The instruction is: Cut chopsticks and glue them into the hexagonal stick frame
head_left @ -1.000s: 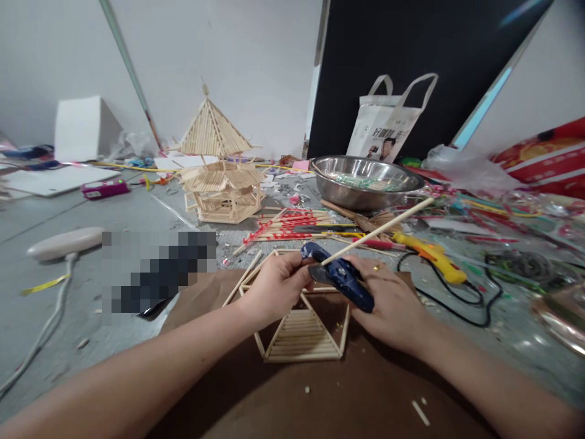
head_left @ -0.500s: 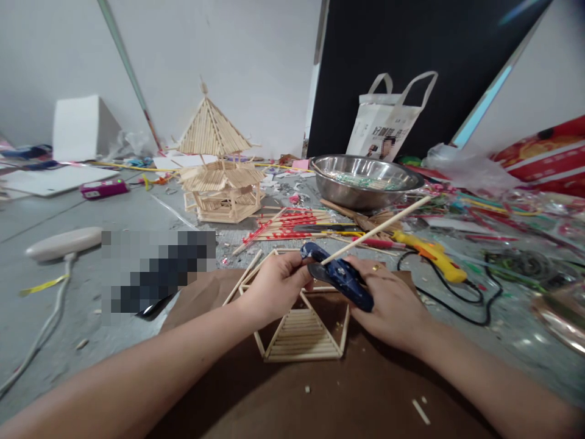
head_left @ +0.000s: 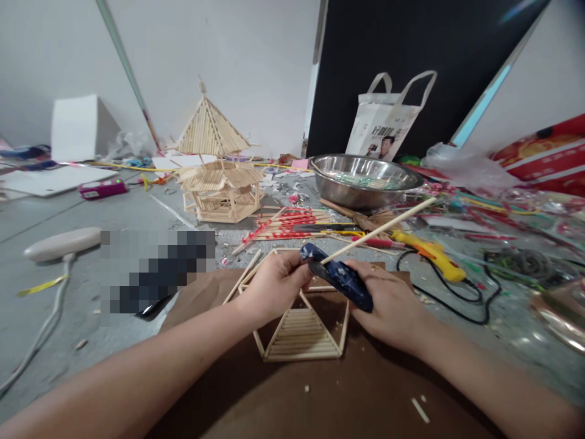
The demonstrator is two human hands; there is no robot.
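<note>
My right hand [head_left: 388,299] is closed around dark blue pruning shears [head_left: 350,283], their jaws pointing left. A thin wooden stick [head_left: 381,230] runs from the jaws up to the right. My left hand [head_left: 278,283] pinches the stick's near end beside the jaws; its fingertips hide that end. Below both hands lies a flat frame of wooden sticks [head_left: 301,358], one triangular part of it filled with short parallel sticks. My left hand covers some of this frame.
The frame rests on a brown sheet [head_left: 256,402] with small offcuts. Beyond stand a stick pagoda model [head_left: 219,183] and a steel bowl [head_left: 361,189]. Red-wrapped sticks [head_left: 297,222] lie between. A yellow glue gun [head_left: 432,256] with a black cord is at right, a white power strip [head_left: 64,244] at left.
The stick's far end has shifted slightly right, and the shears' handles appear squeezed a little closer. My hands stay in nearly the same place.
</note>
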